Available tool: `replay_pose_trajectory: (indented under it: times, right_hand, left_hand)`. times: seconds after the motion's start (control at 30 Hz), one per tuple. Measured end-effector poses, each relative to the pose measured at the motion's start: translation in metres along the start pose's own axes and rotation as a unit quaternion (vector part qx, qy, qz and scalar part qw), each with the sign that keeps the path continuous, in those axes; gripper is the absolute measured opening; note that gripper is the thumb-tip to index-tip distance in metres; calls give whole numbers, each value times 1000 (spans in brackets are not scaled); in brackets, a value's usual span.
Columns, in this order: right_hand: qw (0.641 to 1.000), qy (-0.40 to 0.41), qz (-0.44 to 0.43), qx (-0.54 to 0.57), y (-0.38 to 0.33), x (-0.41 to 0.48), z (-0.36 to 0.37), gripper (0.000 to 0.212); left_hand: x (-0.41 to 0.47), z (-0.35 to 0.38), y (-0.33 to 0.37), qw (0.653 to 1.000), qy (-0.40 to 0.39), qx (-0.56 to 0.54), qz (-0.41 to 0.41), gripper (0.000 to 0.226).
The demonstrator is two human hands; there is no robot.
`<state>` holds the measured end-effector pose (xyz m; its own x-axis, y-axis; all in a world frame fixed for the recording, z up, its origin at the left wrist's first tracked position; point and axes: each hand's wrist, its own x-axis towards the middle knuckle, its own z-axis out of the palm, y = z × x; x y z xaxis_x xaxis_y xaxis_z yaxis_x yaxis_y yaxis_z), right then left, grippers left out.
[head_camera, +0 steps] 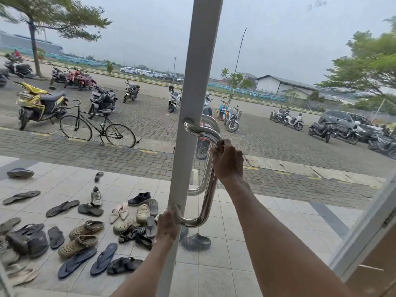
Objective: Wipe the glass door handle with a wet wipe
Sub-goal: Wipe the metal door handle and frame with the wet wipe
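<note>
Head view. The door handle (209,196), a polished steel D-shaped pull, is mounted on the grey door stile (192,82), with glass to either side; a twin pull shows behind it through the pane. The right hand (227,160) is curled round the upright bar just below the upper bend and holds nothing else; it seems to steady the door. The left hand (168,225) is closed about the lower foot of the pull, where it meets the stile; a pale fold at its fingertips appears to be the wet wipe (177,212), though little of it shows. Judged step: wiping the lower leg and its mount. To do it well, wrap the wipe fully round the tube, so that the back is cleaned as well as the front; draw it through the bend and up the bar in one overlapping pass; lift the right hand off its patch when the wipe arrives, since the gripped section is otherwise missed; work round the mounting collar, where grime likely gathers. Beyond the glass: scattered shoes (85,229) on the tiled porch; a bicycle (97,127).
</note>
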<state>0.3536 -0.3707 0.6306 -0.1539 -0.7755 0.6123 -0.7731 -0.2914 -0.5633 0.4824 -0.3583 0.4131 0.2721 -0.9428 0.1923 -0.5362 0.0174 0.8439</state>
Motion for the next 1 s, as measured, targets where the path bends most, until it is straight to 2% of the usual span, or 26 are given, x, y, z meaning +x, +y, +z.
replay_pose_trajectory:
  times: [0.13, 0.27, 0.37, 0.5, 0.63, 0.73, 0.87, 0.97, 1.0]
  right_hand:
    - [1000, 1, 5, 1, -2, -1, 0, 24]
    - [1000, -4, 5, 0, -3, -3, 0, 23]
    - [1000, -3, 2, 4, -2, -2, -1, 24]
    - [1000, -1, 1, 4, 1, 0, -1, 23]
    - [1000, 3, -10, 6, 2, -2, -2, 20]
    - [1000, 2, -14, 2, 2, -1, -2, 21]
    - [1000, 0, -10, 3, 0, 0, -3, 22]
    - [1000, 0, -3, 6, 1, -1, 0, 22]
    - [1000, 3, -1, 5, 1, 0, 0, 22]
  left_hand:
    - [5, 0, -3, 992, 11, -98, -79, 32]
    - [12, 6, -22, 952, -23, -237, -194, 27]
    - [10, 6, -17, 926, -10, -301, -229, 34]
    - [13, 10, -11, 896, 7, -360, -258, 28]
    - [50, 40, -50, 879, 30, -354, -317, 15]
    - [82, 59, -70, 877, 25, -316, -361, 35]
    - [80, 44, -50, 887, -5, -264, -379, 45]
    - [68, 31, -39, 877, -30, -300, -375, 50]
    - [60, 28, -35, 872, -32, -323, -367, 45]
